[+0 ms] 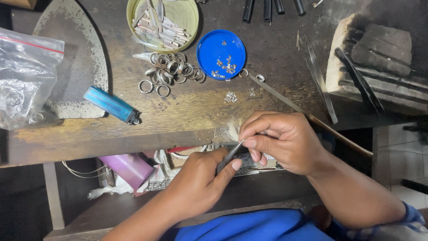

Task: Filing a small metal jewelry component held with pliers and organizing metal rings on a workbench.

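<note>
Workbench (187, 111): worn dark wood, scratched, near edge running across mid-scene. On it, far left, clear plastic bag (24, 80) of metal bits; blue lighter (111, 105) lying flat, left of centre; yellow-green dish (162, 22) of metal strips at far centre; blue lid (221, 54) with tiny silver pieces just right of it; heap of silver rings (171, 71) near the dish. Long file (285, 100) slanting across the bench towards the right hand; dark charred block (379, 58) at far right with black tweezers (359, 80) resting on it.

Left hand (200, 183): below bench edge, near centre, fingers clenched around slim grey tool (229, 157), thumb pressed along its shaft, tip pointing up-right.

Right hand (281, 140): just right of left, touching it, thumb and forefinger pinched at the tool's tip. Small workpiece (243, 143) there mostly hidden; only a pale glint visible, shape not discernible.

Handling, as judged: workpiece very light, rigid metal, smooth, easily dropped or flicked away; likely thin enough to bend under excess pressure. Best held at the edges with fingertip pinch, close to the tool tip, hands braced together. Tool stiff, light, gripped mid-shaft.
</note>
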